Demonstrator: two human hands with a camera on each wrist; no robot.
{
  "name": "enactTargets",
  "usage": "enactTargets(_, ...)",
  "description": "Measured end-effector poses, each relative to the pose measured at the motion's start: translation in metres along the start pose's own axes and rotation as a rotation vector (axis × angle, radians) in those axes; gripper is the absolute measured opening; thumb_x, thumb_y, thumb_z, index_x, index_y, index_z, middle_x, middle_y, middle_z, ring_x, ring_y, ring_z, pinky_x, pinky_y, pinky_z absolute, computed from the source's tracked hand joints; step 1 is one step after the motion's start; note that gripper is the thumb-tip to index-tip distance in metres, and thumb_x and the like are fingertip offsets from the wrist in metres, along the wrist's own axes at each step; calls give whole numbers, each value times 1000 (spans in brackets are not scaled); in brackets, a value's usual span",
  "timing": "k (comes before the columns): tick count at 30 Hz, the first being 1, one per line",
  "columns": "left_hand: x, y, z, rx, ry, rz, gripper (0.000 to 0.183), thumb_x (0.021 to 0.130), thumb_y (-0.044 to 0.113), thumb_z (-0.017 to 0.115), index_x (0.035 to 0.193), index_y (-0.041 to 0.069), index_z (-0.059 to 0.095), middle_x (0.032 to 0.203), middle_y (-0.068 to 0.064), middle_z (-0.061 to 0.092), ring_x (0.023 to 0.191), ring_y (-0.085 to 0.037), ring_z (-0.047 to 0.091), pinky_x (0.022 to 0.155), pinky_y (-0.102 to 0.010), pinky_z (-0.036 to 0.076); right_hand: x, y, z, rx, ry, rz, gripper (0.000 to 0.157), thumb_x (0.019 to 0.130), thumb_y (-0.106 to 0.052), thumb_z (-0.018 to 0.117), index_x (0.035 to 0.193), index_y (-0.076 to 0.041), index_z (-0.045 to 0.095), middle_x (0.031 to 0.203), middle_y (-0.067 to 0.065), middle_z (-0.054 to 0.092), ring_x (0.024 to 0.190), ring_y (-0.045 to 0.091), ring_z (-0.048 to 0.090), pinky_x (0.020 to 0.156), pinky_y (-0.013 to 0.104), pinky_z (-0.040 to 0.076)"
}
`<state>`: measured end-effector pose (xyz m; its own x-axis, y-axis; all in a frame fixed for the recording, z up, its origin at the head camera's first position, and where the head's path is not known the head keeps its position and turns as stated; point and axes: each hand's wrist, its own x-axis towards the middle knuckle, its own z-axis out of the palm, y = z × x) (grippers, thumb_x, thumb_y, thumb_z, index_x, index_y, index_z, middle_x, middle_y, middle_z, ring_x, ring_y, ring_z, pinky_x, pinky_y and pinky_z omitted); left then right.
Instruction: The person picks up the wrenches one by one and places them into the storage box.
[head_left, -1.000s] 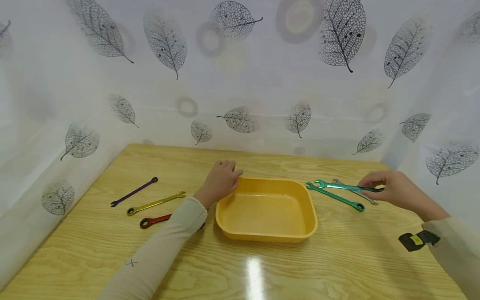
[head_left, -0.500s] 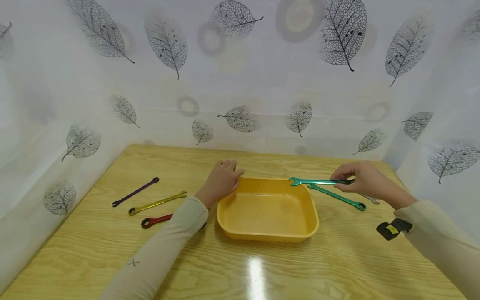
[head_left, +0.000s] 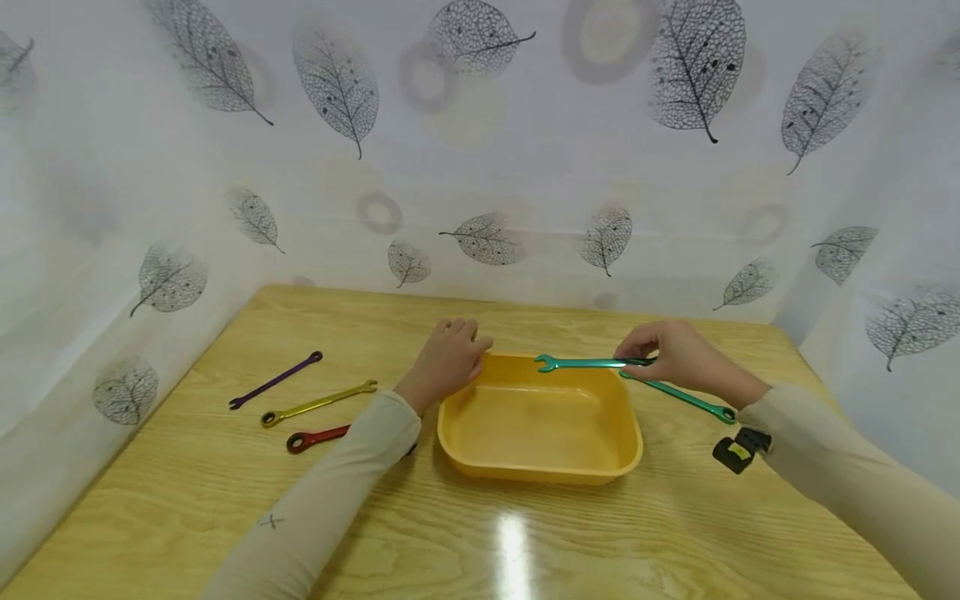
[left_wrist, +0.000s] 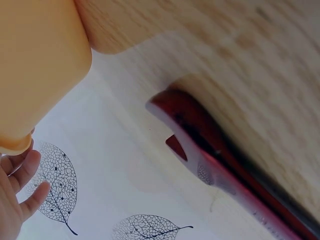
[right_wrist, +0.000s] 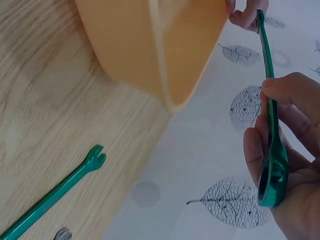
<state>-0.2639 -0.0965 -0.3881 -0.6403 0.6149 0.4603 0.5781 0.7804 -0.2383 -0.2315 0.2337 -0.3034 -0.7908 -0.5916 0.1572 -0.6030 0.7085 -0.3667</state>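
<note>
My right hand point(head_left: 678, 354) pinches a green combination wrench point(head_left: 581, 363) near its ring end, holding it level over the back right of a yellow plastic tub point(head_left: 540, 477). Its open jaw end points left. In the right wrist view thumb and fingers press on the wrench's shaft, with the ring end by the palm. At the tub's back left corner, my left hand point(head_left: 442, 365) grips the rim; the left wrist view shows its fingers point(left_wrist: 27, 170) at that edge. A second green wrench point(head_left: 693, 400) lies on the table right of the tub.
Left of the tub lie a purple wrench point(head_left: 276, 381), a yellow wrench point(head_left: 318, 403) and a red wrench point(head_left: 322, 437), partly hidden by the left sleeve. A silver tool end point(right_wrist: 63, 234) shows in the right wrist view. A leaf-printed curtain point(head_left: 510, 167) borders the wooden table point(head_left: 600, 542).
My right hand has carried the green wrench leftward from the right side of the table to above the tub. The left hand has stayed at the rim.
</note>
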Motion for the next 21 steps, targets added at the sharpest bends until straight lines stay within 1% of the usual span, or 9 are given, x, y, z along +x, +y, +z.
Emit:
enactTargets(6, 1, -1, 0, -4, -15, -8, 12, 86, 17, 58, 97, 15, 63, 91, -7, 57, 85, -23, 54, 84, -40, 45, 14, -12, 6, 55, -25, -12, 8, 79, -6, 71, 86, -9, 73, 82, -1, 69, 68, 3, 54, 62, 23, 49)
enactTargets(13, -1, 0, 0, 3, -21, -13, 12, 87, 18, 59, 98, 16, 63, 90, -6, 56, 86, -23, 54, 84, -41, 45, 28, -23, 17, 89, -95, 16, 10, 79, -5, 70, 88, -5, 73, 81, 3, 70, 65, 5, 56, 61, 21, 49)
enactTargets(17, -1, 0, 1, 9, -15, -11, 10, 87, 18, 58, 96, 17, 62, 89, -5, 55, 85, -22, 53, 83, -40, 44, 34, -28, 23, 105, -119, -12, 10, 79, -3, 70, 88, -1, 73, 79, 6, 71, 62, 6, 57, 59, 21, 49)
enactTargets(21, -2, 1, 2, 13, -5, -9, 9, 87, 18, 58, 95, 17, 62, 88, -5, 54, 84, -22, 53, 83, -40, 44, 39, -33, 29, 99, -141, -53, 9, 79, -3, 70, 86, -1, 73, 79, 7, 71, 62, 7, 58, 59, 20, 49)
